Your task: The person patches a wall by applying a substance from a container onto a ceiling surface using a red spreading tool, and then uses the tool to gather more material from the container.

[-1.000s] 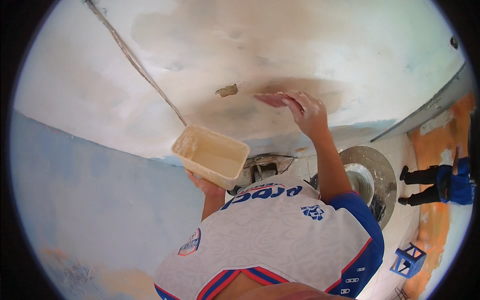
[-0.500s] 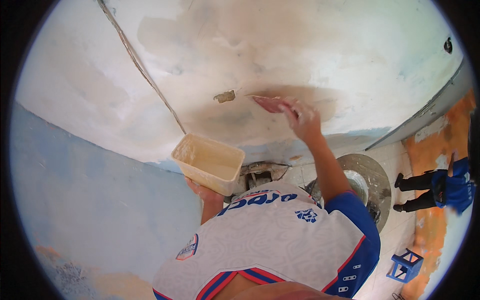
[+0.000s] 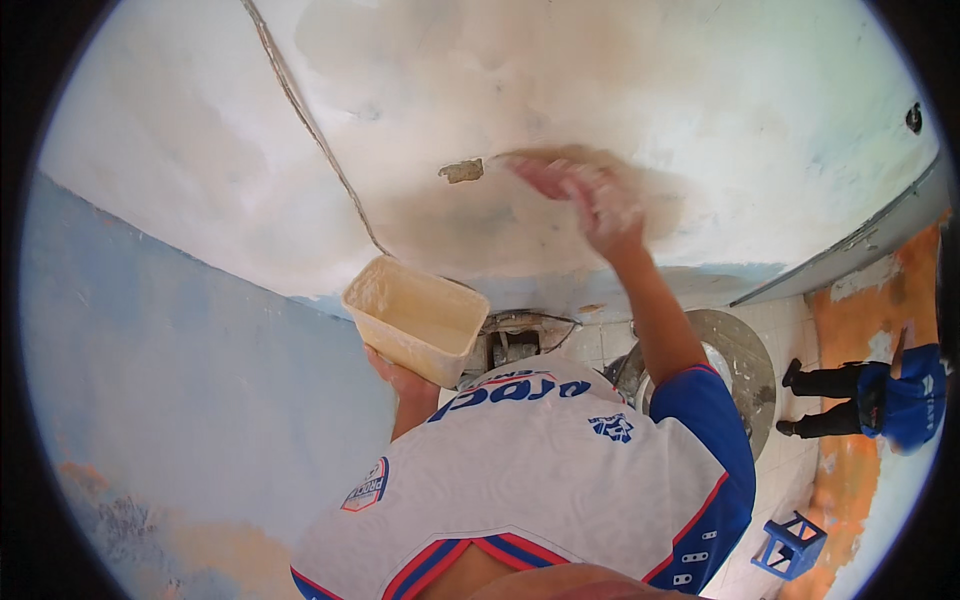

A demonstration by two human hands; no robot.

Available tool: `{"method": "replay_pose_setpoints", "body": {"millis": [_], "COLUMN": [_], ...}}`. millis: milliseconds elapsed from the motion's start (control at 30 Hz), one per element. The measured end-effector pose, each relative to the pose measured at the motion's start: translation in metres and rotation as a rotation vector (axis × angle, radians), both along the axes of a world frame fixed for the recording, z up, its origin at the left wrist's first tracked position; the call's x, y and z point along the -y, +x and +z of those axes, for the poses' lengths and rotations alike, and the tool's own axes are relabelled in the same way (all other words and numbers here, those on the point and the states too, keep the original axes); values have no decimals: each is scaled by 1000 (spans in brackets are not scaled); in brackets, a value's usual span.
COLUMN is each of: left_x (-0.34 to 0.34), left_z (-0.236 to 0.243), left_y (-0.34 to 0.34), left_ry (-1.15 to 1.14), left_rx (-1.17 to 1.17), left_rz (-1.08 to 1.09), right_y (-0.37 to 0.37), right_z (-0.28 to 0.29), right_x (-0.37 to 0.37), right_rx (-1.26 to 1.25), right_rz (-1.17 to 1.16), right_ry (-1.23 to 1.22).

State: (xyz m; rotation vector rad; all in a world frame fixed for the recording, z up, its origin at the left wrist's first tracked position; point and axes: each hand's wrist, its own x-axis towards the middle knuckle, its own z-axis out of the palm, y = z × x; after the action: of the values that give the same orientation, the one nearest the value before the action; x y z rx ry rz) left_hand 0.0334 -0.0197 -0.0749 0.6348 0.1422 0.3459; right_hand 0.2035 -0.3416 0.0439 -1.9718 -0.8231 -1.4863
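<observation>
My left hand [image 3: 402,378] grips a cream rectangular tub [image 3: 412,338] from below, its fingers partly hidden behind it. Pale paste coats the inside of the tub. Against the wall [image 3: 480,80], my right hand [image 3: 607,210] is closed round a flat reddish spreading blade [image 3: 540,176], blurred by motion. The blade's tip lies just right of a rough chipped hole [image 3: 461,171] in the plaster. Around the blade the wall has a brownish, damp-looking patch.
A cable [image 3: 310,125] runs down the wall to behind the tub. Below is an opening [image 3: 513,347] with broken edges. A round grey board or mat [image 3: 755,375] lies on the tiled floor at right. Farther right are a person in blue [image 3: 905,395] and a blue stool [image 3: 790,545].
My right hand and the blade have moved slightly up the wall, nearer its height beside the hole. The tub stays in my left hand. The view has shifted a little.
</observation>
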Motion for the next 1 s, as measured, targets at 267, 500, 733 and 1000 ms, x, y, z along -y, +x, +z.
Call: {"method": "replay_pose_setpoints", "body": {"millis": [267, 500, 733, 1000], "left_x": [-10, -4, -3, -8], "left_z": [-7, -1, -12, -4], "left_y": [-8, 0, 8, 8], "left_ry": [-86, -6, -77, -87], "left_rx": [-22, 11, 14, -2], "left_rz": [76, 37, 46, 98], "right_y": [-46, -3, -33, -22], "right_z": [37, 70, 60, 88], "right_x": [42, 28, 33, 40], "right_rx": [-80, 78, 5, 59], "right_rz": [260, -247, -135, -266], "right_ry": [616, 284, 101, 665]}}
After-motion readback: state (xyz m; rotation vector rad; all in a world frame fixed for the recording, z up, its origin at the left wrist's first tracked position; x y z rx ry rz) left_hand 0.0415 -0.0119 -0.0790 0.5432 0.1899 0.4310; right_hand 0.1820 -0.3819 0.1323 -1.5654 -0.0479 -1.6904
